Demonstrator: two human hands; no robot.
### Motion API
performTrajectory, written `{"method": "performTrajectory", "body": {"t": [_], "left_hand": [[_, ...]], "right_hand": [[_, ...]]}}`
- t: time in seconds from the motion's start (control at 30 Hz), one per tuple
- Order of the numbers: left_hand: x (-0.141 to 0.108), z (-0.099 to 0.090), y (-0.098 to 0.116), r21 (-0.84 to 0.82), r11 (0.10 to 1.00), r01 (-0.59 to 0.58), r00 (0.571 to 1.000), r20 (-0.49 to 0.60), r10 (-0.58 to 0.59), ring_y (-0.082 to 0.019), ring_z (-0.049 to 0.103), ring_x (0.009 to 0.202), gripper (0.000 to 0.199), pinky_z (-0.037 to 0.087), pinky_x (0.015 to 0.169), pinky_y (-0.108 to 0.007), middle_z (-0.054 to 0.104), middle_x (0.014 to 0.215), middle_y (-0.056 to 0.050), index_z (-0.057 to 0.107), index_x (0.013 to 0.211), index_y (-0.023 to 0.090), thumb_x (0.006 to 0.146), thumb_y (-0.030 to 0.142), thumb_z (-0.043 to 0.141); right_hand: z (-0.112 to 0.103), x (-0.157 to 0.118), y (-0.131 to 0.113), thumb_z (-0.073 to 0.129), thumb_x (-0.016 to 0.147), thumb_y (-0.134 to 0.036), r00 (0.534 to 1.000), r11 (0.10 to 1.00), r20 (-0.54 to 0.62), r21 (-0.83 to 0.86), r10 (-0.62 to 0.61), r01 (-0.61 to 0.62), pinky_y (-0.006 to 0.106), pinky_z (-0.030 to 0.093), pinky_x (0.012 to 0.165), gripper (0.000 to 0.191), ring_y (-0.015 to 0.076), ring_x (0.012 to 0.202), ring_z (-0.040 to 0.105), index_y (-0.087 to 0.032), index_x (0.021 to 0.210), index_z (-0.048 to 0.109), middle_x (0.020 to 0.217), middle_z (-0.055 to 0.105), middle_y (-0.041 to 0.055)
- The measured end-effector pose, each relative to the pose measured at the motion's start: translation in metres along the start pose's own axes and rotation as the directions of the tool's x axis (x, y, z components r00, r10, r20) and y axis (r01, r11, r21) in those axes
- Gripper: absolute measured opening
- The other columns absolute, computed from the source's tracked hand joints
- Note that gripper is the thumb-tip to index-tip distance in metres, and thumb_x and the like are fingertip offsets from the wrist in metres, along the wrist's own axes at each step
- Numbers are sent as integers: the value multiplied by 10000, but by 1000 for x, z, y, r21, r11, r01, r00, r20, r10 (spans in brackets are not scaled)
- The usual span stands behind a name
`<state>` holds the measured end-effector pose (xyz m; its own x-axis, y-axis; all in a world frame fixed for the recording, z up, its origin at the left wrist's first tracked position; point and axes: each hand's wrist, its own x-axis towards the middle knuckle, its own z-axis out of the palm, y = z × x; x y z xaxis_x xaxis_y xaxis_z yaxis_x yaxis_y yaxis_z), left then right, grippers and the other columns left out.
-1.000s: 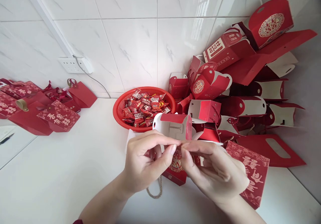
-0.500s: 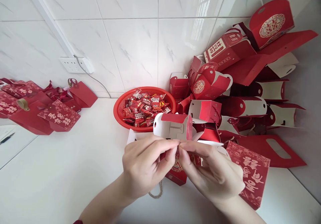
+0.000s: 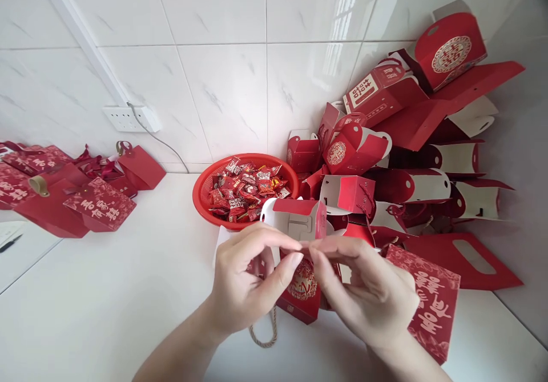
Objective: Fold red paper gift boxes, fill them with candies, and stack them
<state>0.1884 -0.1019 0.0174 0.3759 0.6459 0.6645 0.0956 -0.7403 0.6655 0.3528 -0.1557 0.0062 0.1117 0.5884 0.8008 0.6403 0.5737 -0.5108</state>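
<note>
My left hand [image 3: 252, 276] and my right hand [image 3: 368, 285] meet at the fingertips over a red gift box [image 3: 302, 290] with a gold emblem. Both are closed in a pinch; whatever lies between the fingertips is too small to make out. Just behind them an open box [image 3: 295, 216] shows its white inside. A rope handle [image 3: 265, 336] hangs below my left hand on the table. Beyond my hands stands a red basket [image 3: 200, 199] full of wrapped candies [image 3: 244, 191].
Many red boxes [image 3: 381, 93] are piled at the right against the wall. A patterned box [image 3: 436, 302] lies beside my right hand. More red boxes [image 3: 100, 205] stand at the far left. A power strip [image 3: 128, 118] hangs on the tiled wall.
My left thumb and index finger have spread a little at their tips, showing more of the emblem box beneath. The view has tilted slightly upward.
</note>
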Motion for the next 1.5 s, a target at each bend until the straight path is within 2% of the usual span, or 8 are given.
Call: {"method": "performTrajectory", "body": {"t": [0.17, 0.4, 0.7, 0.87, 1.2, 1.3, 1.4, 1.5], "left_hand": [[8, -16, -13, 159, 983, 97, 994, 27, -102, -92, 566, 593, 175, 437, 501, -213, 673, 780, -2, 694, 891, 213, 859, 71, 596], [22, -25, -30, 388, 901, 194, 971, 53, -232, -181, 620, 1021, 221, 534, 705, -250, 596, 1200, -53, 714, 923, 239, 874, 124, 533], [22, -15, -40, 460, 806, 371, 901, 31, -433, -133, 592, 657, 259, 430, 566, -241, 623, 848, 14, 489, 1146, 241, 914, 336, 553], [24, -16, -41, 585, 730, 353, 866, 91, -491, -110, 377, 464, 311, 272, 472, -239, 402, 553, 57, 414, 706, 210, 940, 402, 483], [17, -25, -24, 222, 939, 261, 965, -70, -252, -94, 367, 517, 226, 294, 458, -226, 428, 585, 31, 542, 725, 190, 926, 291, 571], [13, -27, -15, 218, 955, 202, 979, -71, -191, -92, 375, 505, 225, 300, 452, -227, 439, 565, 33, 542, 707, 191, 920, 253, 578], [11, -29, -9, 306, 945, 116, 993, -54, -104, -87, 339, 494, 226, 290, 444, -228, 406, 550, 41, 519, 690, 192, 903, 208, 593], [11, -30, -10, 393, 920, 1, 1000, -13, 4, -85, 326, 498, 209, 290, 446, -228, 406, 560, 41, 511, 703, 194, 893, 178, 597]], "right_hand": [[-26, 7, 12, 595, 942, -185, 990, 989, 109, -124, 94, -80, 187, 450, 426, 73, 74, 414, 545, -222, 940, 657, 564, 622, -68], [-39, 15, 22, 535, 983, -298, 934, 953, 285, -271, 214, -135, 189, 402, 443, 138, 76, 430, 505, -217, 881, 580, 575, 581, -66], [-28, 15, 25, 530, 932, -574, 905, 926, 329, -346, 269, -149, 223, 282, 417, 460, 90, 372, 331, -225, 675, 377, 465, 425, -74], [-19, 17, 26, 473, 944, -596, 850, 892, 426, -439, 311, -107, 230, 255, 421, 460, 112, 379, 359, -228, 681, 391, 469, 431, -58], [-30, 21, 38, 495, 975, -290, 873, 893, 269, -320, 406, -317, 250, 437, 520, 107, 144, 575, 612, -241, 881, 481, 762, 644, -19], [-26, 20, 38, 541, 936, -230, 944, 927, 172, -303, 280, -220, 290, 525, 662, 122, 199, 886, 678, -232, 840, 466, 1056, 641, 65], [-22, 19, 36, 573, 889, -180, 979, 955, 130, -273, 156, -116, 403, 538, 872, 89, 285, 1256, 532, -228, 931, 511, 1368, 514, 123], [-24, 18, 33, 584, 892, -177, 983, 979, 116, -163, 145, -125, 399, 556, 857, 126, 261, 1154, 606, -235, 1003, 584, 1264, 622, 89]]}}
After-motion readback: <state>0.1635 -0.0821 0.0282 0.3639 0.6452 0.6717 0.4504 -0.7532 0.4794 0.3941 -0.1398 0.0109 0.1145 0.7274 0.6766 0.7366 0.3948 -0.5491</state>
